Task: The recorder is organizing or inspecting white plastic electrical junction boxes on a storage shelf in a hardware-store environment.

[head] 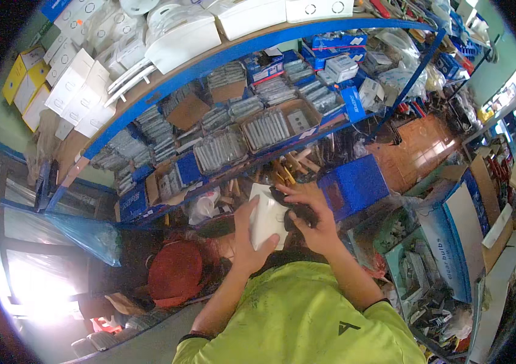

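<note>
A white plastic box (pixel 267 219), of the electrical-enclosure kind, is held upright in front of my chest. My left hand (pixel 250 239) grips it from the left, its thumb across the lower edge. Against the box's right side, my right hand (pixel 316 224) holds a dark, soft-looking object (pixel 304 214), which the picture does not settle as cloth or brush. Its fingers reach toward the upper right corner of the box. Part of the dark object is hidden behind those fingers.
Ahead stands a blue metal shelf (pixel 258 48) with white boxes on top and cartons of packaged plates (pixel 265 129) below. A blue box (pixel 353 184) is beyond my right hand. A red round stool-like object (pixel 176 270) stands left; open cartons (pixel 449 245) crowd the right.
</note>
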Action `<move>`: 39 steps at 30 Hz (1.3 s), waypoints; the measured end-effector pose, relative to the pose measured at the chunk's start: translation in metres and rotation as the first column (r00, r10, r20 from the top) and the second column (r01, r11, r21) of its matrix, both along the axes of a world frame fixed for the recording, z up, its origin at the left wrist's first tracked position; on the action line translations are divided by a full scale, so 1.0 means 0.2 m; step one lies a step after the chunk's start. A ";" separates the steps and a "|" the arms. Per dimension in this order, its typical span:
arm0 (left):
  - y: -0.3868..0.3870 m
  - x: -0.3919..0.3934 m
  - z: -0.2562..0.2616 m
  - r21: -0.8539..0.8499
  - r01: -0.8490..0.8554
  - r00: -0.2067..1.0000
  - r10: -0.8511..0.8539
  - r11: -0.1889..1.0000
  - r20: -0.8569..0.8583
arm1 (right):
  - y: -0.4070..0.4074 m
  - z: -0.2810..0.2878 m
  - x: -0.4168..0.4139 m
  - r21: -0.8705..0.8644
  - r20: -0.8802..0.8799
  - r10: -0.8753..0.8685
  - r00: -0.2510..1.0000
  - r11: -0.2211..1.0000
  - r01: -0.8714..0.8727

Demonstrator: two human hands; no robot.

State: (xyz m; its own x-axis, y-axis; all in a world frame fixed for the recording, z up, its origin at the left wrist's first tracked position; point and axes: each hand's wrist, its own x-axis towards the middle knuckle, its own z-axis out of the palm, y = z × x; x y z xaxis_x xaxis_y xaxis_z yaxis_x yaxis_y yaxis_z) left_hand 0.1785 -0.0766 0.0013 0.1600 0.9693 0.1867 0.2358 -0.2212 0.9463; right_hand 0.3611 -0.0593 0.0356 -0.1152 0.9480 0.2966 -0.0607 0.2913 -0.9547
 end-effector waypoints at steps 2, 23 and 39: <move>0.00 0.02 -0.02 -0.022 0.006 0.999 -0.005 1.000 0.039 | -0.03 -0.02 -0.01 -0.026 -0.061 -0.029 0.998 0.999 0.028; 0.04 -0.01 0.05 0.187 -0.161 0.963 0.195 0.969 -0.185 | -0.12 0.01 -0.07 0.342 0.609 -0.399 0.685 0.912 0.226; 0.00 0.03 0.02 0.172 -0.179 0.968 0.204 0.969 -0.143 | -0.12 0.06 -0.09 0.460 0.441 -0.444 0.780 0.858 0.229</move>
State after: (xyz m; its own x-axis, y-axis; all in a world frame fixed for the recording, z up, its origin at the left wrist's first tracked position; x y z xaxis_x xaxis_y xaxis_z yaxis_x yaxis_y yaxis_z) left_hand 0.1845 -0.0769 0.0051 0.0140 0.9452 0.3261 0.4325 -0.2998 0.8503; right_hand 0.3434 -0.0832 0.0467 -0.0457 0.7883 0.6135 0.5757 0.5227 -0.6287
